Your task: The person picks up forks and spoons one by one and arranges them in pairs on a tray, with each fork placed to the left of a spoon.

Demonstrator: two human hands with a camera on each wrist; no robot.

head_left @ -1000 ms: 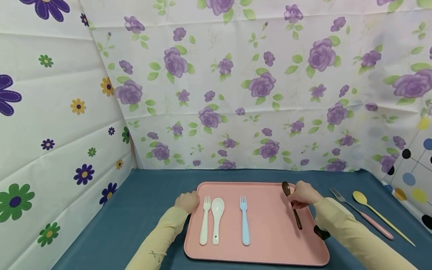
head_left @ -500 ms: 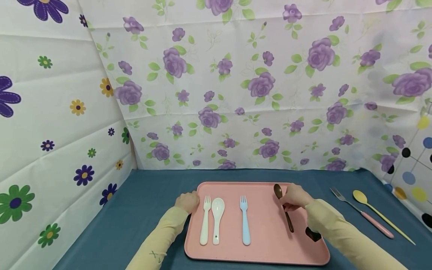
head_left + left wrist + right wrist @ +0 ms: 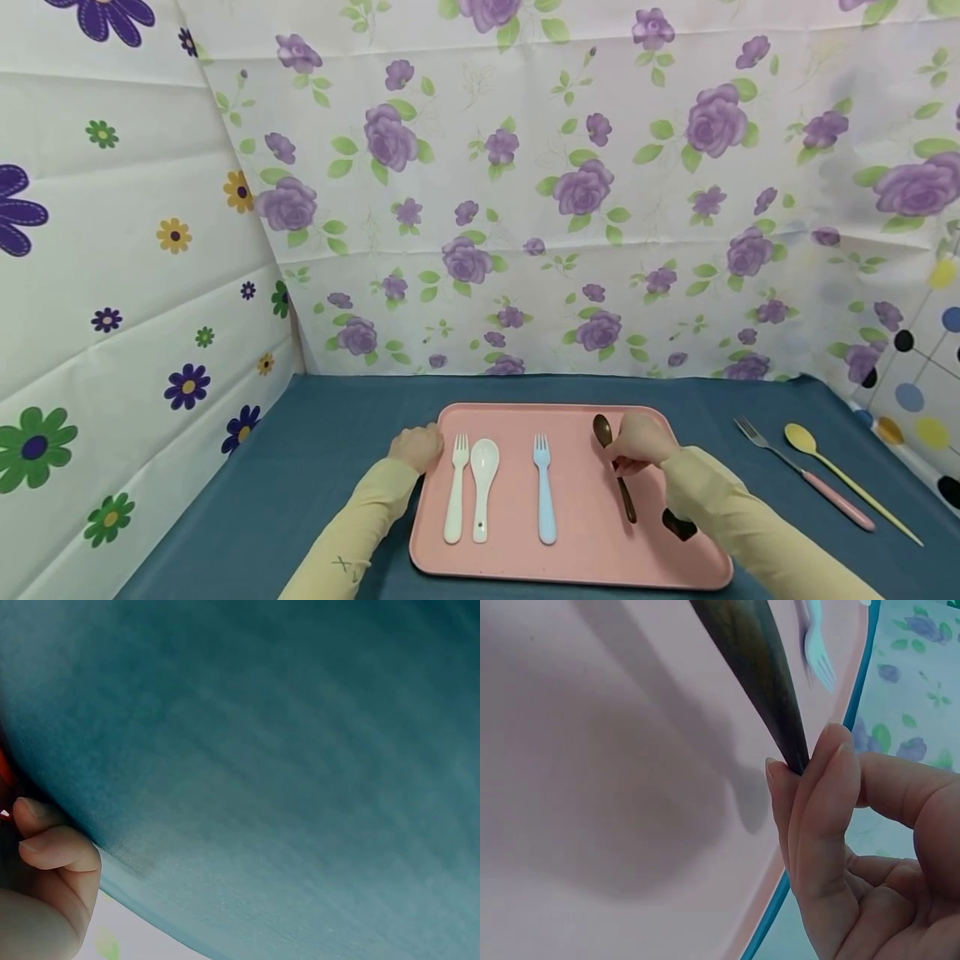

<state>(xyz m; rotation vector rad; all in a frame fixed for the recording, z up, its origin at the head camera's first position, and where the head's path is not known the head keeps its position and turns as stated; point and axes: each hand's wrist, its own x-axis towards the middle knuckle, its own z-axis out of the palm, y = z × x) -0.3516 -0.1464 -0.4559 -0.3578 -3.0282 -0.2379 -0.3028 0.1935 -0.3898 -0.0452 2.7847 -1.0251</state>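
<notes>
Centrally, a pink tray [image 3: 510, 560] lay on a blue cloth [image 3: 330, 483], its raised rim running around rounded corners. Contents, from the left: a white fork [image 3: 455, 496], tines away from the person; just beside it a white spoon [image 3: 482, 492], bowl likewise at the far end, a small hole near the handle's tip; then, across a gap, a light blue fork [image 3: 545, 496], tines also away. All three rested inside the rim.

Over the tray's right half was a dark brown spoon [image 3: 626, 496], slanted, bowl toward the far side. Right hand [image 3: 645, 440] pinched its handle between thumb and fingertips. In the right wrist view the spoon's shadow fell on the tray apart from it, so it was raised.

Left hand [image 3: 417, 450] was at the tray's upper left edge, fingers curled and clamped on the rim.

Outside the tray, to its right on the cloth: a metal fork with a pink handle [image 3: 804, 477] and, near it, a yellow spoon [image 3: 842, 475], both slanted.
</notes>
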